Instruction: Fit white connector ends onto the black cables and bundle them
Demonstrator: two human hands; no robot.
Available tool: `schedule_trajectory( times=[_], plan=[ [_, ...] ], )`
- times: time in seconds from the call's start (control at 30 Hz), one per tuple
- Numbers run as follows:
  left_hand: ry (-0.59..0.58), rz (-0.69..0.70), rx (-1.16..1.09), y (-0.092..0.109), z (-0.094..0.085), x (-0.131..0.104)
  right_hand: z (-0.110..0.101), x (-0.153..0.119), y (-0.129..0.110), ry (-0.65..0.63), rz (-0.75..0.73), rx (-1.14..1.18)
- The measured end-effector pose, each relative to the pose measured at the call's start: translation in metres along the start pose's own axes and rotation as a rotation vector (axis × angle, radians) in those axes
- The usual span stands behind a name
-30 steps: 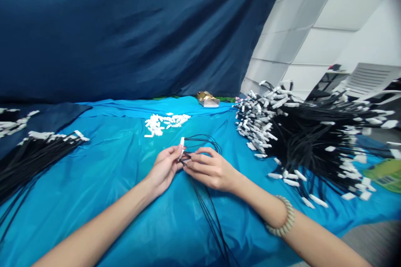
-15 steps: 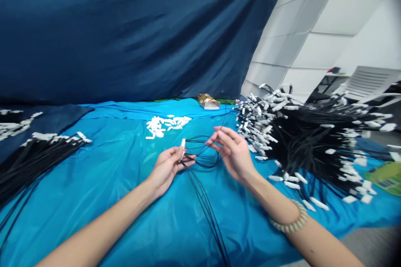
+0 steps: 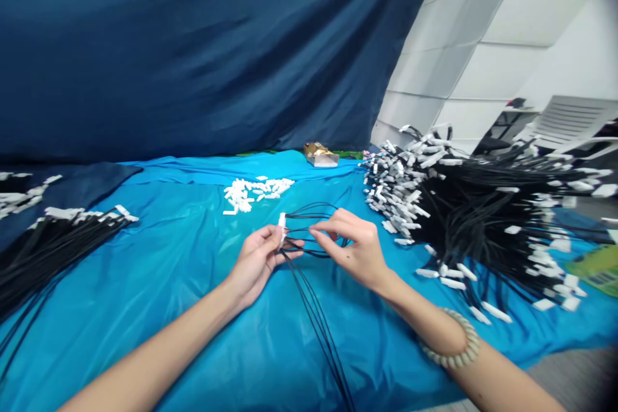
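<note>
Between the thumb and fingers of my left hand (image 3: 261, 254) is a small white connector piece (image 3: 282, 222), held upright. Thin black cords (image 3: 316, 315) run from it; several loop out to the right and several hang down toward the front edge of the view. My right hand (image 3: 355, 244) pinches one of the looped cords with thumb and forefinger, a short way right of the connector. The other fingers are curled, and they hide part of the loops.
Loose white pieces (image 3: 241, 196) lie beyond my hands on the blue sheet (image 3: 193, 257). A big heap of black cords with white ends (image 3: 468, 206) is at right, a smaller bundle (image 3: 72, 238) at left. An open box (image 3: 321, 156) sits at the back by the dark curtain (image 3: 193, 51).
My right hand has turned palm-down and moved slightly lower, its thumb and forefinger closing on a cord nearer the connector. My left hand stays in place with the connector.
</note>
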State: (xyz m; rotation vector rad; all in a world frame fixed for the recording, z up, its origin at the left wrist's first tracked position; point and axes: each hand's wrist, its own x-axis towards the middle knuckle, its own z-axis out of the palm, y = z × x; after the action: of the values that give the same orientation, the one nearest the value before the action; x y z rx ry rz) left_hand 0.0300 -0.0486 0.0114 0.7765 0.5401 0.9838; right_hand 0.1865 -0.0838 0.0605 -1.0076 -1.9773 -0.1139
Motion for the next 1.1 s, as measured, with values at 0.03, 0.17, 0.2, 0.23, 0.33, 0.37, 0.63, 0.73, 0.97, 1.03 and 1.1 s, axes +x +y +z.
schedule_trajectory(
  times=[0.03, 0.17, 0.2, 0.23, 0.33, 0.37, 0.63, 0.73, 0.97, 1.03, 1.1],
  plan=[
    [-0.005, 0.007, -0.003, 0.0004, 0.0002, 0.0000, 0.0011, -0.0005, 0.0005, 0.007, 0.005, -0.009],
    [-0.006, 0.025, -0.011, 0.0006, 0.0015, -0.0003, 0.0017, -0.0010, 0.0019, 0.038, 0.048, -0.017],
    [-0.006, 0.022, -0.012, 0.0004, 0.0017, -0.0004, 0.0016, -0.0011, 0.0018, 0.041, 0.057, -0.016],
    [-0.005, 0.019, -0.013, 0.0003, 0.0019, -0.0005, 0.0016, -0.0012, 0.0015, 0.044, 0.064, -0.014],
    [-0.002, 0.022, -0.013, 0.0001, 0.0018, -0.0007, 0.0020, -0.0021, 0.0002, 0.055, 0.081, -0.004],
    [-0.003, 0.025, -0.013, 0.0000, 0.0016, -0.0007, 0.0023, -0.0024, -0.0002, 0.056, 0.084, 0.000],
    [-0.001, 0.041, -0.010, -0.0004, 0.0001, -0.0021, 0.0037, -0.0028, -0.0009, 0.059, 0.130, 0.018],
    [-0.004, 0.046, -0.005, -0.0007, 0.0003, -0.0015, 0.0042, -0.0029, -0.0004, 0.050, 0.152, 0.019],
    [-0.020, 0.058, 0.009, -0.0015, 0.0000, -0.0012, 0.0066, -0.0037, -0.0019, 0.007, 0.182, 0.032],
    [-0.021, 0.058, 0.015, -0.0012, -0.0001, -0.0011, 0.0073, -0.0040, -0.0026, 0.002, 0.182, 0.039],
    [-0.017, 0.058, 0.017, -0.0006, 0.0002, -0.0009, 0.0080, -0.0045, -0.0032, -0.012, 0.184, 0.043]
  ],
)
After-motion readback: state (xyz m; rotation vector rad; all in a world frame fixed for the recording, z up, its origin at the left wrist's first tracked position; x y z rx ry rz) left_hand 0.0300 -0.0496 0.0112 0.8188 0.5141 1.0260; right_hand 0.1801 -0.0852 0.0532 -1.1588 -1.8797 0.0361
